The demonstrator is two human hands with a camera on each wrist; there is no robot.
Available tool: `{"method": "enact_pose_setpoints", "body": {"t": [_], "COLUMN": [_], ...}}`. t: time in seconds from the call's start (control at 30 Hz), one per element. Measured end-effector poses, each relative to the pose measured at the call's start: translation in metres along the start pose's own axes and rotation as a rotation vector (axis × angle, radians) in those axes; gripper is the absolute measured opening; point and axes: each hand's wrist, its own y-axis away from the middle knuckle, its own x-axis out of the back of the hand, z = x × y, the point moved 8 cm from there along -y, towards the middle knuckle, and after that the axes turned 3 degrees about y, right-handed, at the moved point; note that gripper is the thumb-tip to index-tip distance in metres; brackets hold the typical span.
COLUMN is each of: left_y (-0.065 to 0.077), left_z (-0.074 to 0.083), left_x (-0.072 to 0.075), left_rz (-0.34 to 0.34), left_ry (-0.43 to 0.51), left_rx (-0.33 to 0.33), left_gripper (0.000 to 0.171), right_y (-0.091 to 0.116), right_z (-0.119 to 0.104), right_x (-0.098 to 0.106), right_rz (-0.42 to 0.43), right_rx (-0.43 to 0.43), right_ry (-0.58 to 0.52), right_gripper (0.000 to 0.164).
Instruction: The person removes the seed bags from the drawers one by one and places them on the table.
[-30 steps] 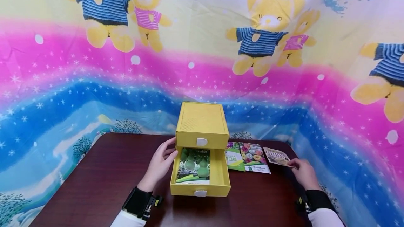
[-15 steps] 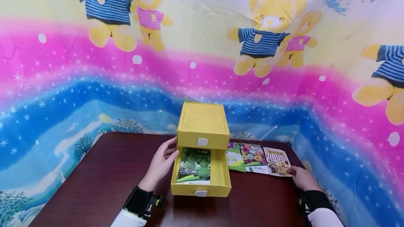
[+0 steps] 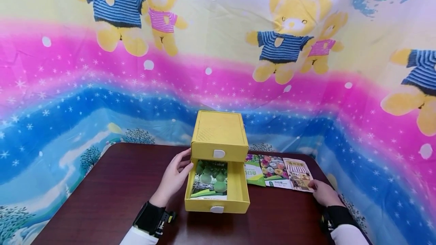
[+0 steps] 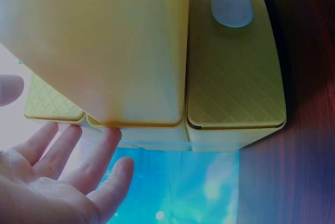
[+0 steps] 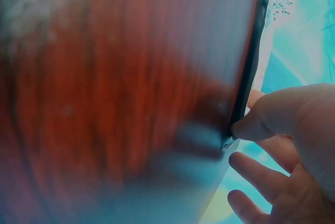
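A yellow drawer box (image 3: 219, 127) stands at the table's middle with its lower drawer (image 3: 238, 188) pulled out. Inside that drawer lies a packet printed with round green fruit (image 3: 210, 180). My left hand (image 3: 171, 179) touches the box's left side with its fingertips, fingers nearly straight; the left wrist view shows the fingertips (image 4: 112, 136) right at the open drawer's edge and the side wall. At the right, my right hand (image 3: 325, 193) pinches the lower right corner of a packet with a striped awning print (image 3: 299, 175) between thumb (image 5: 256, 122) and fingers.
A packet with colourful flowers (image 3: 274, 171) lies just left of the awning packet. Beside it, a green flower packet (image 3: 253, 171) is partly hidden by the box. The dark wooden table (image 3: 129, 184) meets a printed cloth backdrop (image 3: 211, 48) behind and at the right.
My right hand has brought the awning packet down from a tilted position into line beside the flower packet, still pinching its corner. The left hand has stayed against the box.
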Motion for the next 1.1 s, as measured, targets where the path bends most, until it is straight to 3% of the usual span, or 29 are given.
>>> {"method": "enact_pose_setpoints", "body": {"t": [0.57, 0.83, 1.1], "left_y": [0.0, 0.0, 0.0], "left_z": [0.003, 0.003, 0.002], "left_x": [0.0, 0.0, 0.0], "left_rz": [-0.005, -0.005, 0.001], "left_ry": [0.018, 0.014, 0.01], "left_rx": [0.003, 0.004, -0.005], "left_gripper": [0.052, 0.052, 0.052], "right_y": [-0.003, 0.0, 0.003], "right_z": [-0.002, -0.007, -0.038], "right_x": [-0.003, -0.002, 0.02], "right_rz": [-0.024, -0.026, 0.122], "right_rx": [-0.023, 0.025, 0.078], "right_ry": [0.019, 0.048, 0.141], "right_gripper": [0.026, 0.024, 0.024]}}
